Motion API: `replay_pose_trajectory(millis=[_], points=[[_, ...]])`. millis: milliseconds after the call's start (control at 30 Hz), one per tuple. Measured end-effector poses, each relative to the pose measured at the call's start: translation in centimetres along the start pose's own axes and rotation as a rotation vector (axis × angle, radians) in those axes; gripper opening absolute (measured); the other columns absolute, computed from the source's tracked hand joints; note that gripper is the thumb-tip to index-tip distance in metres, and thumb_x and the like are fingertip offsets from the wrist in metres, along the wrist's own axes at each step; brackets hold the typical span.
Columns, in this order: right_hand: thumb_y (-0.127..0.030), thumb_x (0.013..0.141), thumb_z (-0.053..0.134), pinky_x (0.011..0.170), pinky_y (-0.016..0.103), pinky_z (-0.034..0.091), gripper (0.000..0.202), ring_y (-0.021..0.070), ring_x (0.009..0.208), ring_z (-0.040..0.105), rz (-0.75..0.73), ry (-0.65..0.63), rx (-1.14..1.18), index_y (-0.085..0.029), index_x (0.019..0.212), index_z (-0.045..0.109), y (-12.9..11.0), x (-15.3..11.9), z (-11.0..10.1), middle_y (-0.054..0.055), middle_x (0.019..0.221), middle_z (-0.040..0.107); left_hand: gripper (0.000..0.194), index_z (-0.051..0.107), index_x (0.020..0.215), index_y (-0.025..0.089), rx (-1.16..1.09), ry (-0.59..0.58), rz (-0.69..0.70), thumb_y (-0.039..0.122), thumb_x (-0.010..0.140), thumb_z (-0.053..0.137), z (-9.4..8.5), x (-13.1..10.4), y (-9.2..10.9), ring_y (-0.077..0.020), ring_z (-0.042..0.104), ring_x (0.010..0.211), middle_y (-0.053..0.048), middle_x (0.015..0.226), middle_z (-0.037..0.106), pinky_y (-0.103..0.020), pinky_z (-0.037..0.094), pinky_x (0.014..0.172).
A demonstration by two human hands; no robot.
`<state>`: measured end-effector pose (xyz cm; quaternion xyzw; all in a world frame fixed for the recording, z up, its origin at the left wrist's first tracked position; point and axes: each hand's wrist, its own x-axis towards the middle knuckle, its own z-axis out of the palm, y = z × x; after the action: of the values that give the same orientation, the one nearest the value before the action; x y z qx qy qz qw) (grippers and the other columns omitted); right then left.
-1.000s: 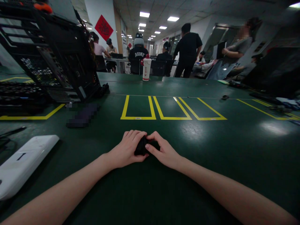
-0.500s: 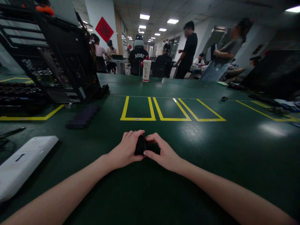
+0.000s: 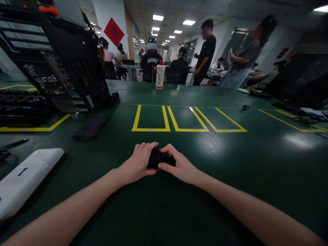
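Note:
A small black object [image 3: 154, 158] is held just above or on the dark green table [image 3: 164, 212], near the middle of the view. My left hand [image 3: 139, 162] wraps round its left side, fingers over the top and thumb below. From the right, my right hand [image 3: 178, 165] pinches its right edge between thumb and fingertips. A dark part shows in the gap of my right hand's fingers; its shape is hard to make out.
Yellow tape outlines [image 3: 151, 130] lie beyond my hands. At left are a white device [image 3: 28, 179], a blurred dark purple item [image 3: 91, 127] and an open black computer case [image 3: 74, 68]. A cup [image 3: 160, 77] stands at the far edge. Several people are beyond.
My hands and the black object have hardly moved; my right fingertips sit very slightly further right. In the background, the standing people have shifted their arms and posture.

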<state>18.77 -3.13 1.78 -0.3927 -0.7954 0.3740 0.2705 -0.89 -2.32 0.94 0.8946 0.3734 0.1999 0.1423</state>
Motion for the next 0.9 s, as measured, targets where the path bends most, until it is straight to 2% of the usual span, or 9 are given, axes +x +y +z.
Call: replay_pose_trajectory(millis=[233,400,533,633,800,900], points=[[-0.031,0.084,0.048,0.075,0.032,0.044,0.012,0.0146,0.082,0.053,0.017,0.068,0.059,-0.022,0.091,0.049,-0.03,0.52,0.34,0.000,0.088,0.054,0.068,0.021,0.125,0.020,0.003,0.015,0.014,0.026,0.073,0.065,-0.06,0.10,0.05,-0.0251,0.045,0.099,-0.010,0.114,0.046,-0.043,0.035,0.087],[-0.032,0.084,0.049,0.078,0.034,0.045,0.023,0.0161,0.089,0.054,0.071,0.015,0.118,-0.022,0.103,0.044,0.06,0.62,0.56,0.002,0.097,0.055,0.068,0.021,0.125,0.021,0.001,0.018,0.016,0.025,0.072,0.065,-0.01,0.13,-0.05,-0.0256,0.046,0.098,-0.009,0.113,0.047,-0.043,0.036,0.086],[-0.030,0.081,0.053,0.082,0.037,0.043,0.022,0.0178,0.092,0.053,0.005,-0.018,0.012,-0.022,0.100,0.046,0.04,0.37,0.08,0.002,0.097,0.055,0.069,0.021,0.124,0.020,0.015,0.018,0.014,0.022,0.072,0.065,0.06,0.07,-0.10,-0.0259,0.045,0.099,-0.009,0.113,0.046,-0.043,0.035,0.086],[-0.029,0.075,0.061,0.082,0.037,0.042,0.030,0.0186,0.092,0.051,-0.022,-0.006,-0.058,-0.022,0.101,0.047,-0.04,0.21,-0.30,0.002,0.099,0.053,0.069,0.021,0.124,0.019,0.024,0.017,0.015,0.020,0.071,0.066,0.05,0.04,-0.01,-0.0260,0.045,0.099,-0.010,0.113,0.046,-0.043,0.035,0.086],[-0.030,0.083,0.050,0.077,0.032,0.044,0.013,0.0145,0.086,0.053,-0.006,0.027,0.070,-0.022,0.094,0.049,-0.08,0.48,-0.02,0.000,0.091,0.053,0.066,0.021,0.125,0.020,0.010,0.025,0.027,0.025,0.074,0.064,-0.09,0.07,0.15,-0.0255,0.046,0.099,-0.009,0.113,0.046,-0.042,0.036,0.086],[-0.031,0.083,0.051,0.078,0.033,0.045,0.018,0.0150,0.088,0.054,0.045,0.040,0.137,-0.022,0.097,0.047,0.03,0.67,0.36,0.001,0.095,0.054,0.066,0.023,0.125,0.021,0.003,0.028,0.019,0.026,0.073,0.064,-0.12,0.08,0.19,-0.0253,0.047,0.098,-0.009,0.112,0.048,-0.042,0.036,0.085]])
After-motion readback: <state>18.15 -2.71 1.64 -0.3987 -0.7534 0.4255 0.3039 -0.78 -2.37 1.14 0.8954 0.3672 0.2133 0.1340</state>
